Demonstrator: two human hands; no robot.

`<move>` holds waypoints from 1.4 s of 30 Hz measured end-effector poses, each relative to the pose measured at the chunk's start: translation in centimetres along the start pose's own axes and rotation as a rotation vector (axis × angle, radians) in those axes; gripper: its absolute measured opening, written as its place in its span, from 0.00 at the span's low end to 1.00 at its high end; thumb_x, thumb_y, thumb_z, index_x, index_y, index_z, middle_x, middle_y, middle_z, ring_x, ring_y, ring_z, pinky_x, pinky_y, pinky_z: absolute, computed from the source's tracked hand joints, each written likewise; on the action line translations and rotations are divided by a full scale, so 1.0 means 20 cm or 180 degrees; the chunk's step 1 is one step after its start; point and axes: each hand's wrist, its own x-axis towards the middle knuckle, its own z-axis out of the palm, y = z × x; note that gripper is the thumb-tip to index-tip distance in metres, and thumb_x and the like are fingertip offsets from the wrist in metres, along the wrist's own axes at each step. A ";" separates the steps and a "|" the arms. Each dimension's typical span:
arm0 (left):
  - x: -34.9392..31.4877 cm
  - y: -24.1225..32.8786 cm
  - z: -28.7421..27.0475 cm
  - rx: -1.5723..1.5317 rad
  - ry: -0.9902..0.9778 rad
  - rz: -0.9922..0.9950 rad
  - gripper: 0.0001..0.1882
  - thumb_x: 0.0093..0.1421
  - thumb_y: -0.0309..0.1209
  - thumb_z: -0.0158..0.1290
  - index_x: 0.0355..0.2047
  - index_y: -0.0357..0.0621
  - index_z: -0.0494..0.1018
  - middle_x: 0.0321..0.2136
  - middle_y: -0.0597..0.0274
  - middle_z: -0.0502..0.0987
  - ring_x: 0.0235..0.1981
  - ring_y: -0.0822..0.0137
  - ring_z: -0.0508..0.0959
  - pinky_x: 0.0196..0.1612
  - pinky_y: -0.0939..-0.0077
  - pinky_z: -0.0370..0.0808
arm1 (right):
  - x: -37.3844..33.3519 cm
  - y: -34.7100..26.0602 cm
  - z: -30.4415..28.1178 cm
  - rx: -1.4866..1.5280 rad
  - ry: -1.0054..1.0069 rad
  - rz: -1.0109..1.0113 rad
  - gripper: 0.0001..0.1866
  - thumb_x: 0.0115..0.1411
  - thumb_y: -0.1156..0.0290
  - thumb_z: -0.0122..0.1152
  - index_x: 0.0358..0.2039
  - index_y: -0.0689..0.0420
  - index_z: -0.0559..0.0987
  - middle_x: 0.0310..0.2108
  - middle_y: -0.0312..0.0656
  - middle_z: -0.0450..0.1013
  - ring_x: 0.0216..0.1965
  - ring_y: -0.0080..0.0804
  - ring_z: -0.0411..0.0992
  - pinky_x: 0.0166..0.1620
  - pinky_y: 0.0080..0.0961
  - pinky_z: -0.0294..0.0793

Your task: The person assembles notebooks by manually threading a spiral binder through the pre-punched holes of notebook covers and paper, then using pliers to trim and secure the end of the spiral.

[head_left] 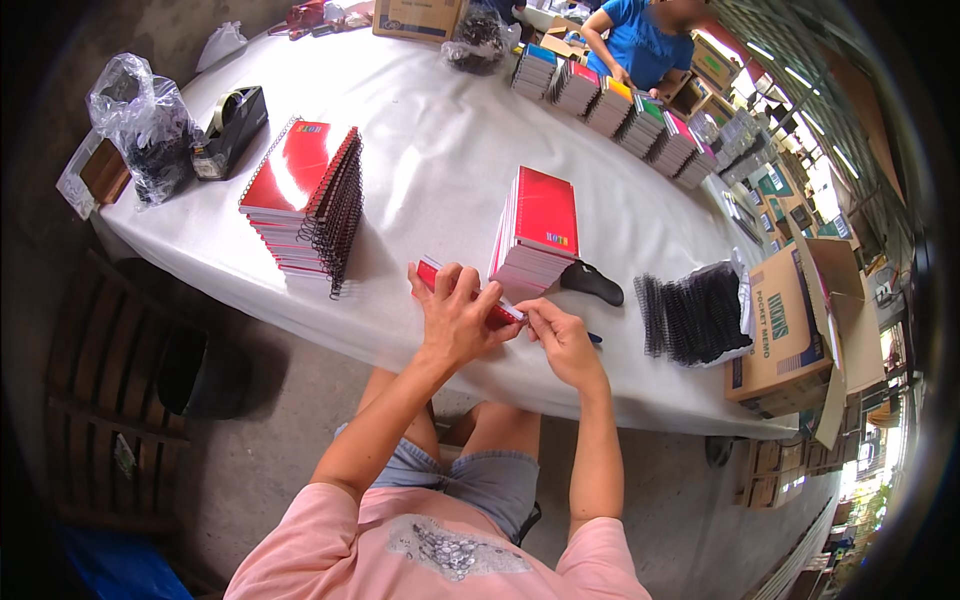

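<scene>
At the table's near edge my left hand (pixel 458 312) presses a red notebook (pixel 429 272) with its fingers bent over the cover. My right hand (pixel 562 338) is closed in a pinch at that notebook's right end; what lies between its fingertips is too small to make out. Just beyond stands a stack of red-covered notebooks (pixel 545 215) with no coils showing. To the left rises another stack of red notebooks (pixel 295 180) with black spiral wire along its edges. A dark curved object (pixel 592 284) lies right of the middle stack.
Black spiral coils (pixel 690 315) and an open cardboard box (pixel 785 325) sit at the right. At the far left are a tape dispenser (pixel 232 135) and a plastic bag (pixel 150 130) of dark items. Across the table, a person in blue (pixel 640 45) stands behind coloured notebook stacks (pixel 607 108).
</scene>
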 end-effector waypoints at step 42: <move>0.00 -0.06 -0.12 -0.0241 -0.0665 -0.0028 0.28 0.43 0.62 0.55 0.34 0.55 0.72 0.40 0.65 0.66 0.46 0.60 0.62 0.45 0.52 0.55 | -0.06 -0.06 0.05 -0.0774 0.0899 -0.0874 0.07 0.57 0.78 0.56 0.37 0.61 0.77 0.26 0.39 0.69 0.23 0.22 0.66 0.28 0.21 0.67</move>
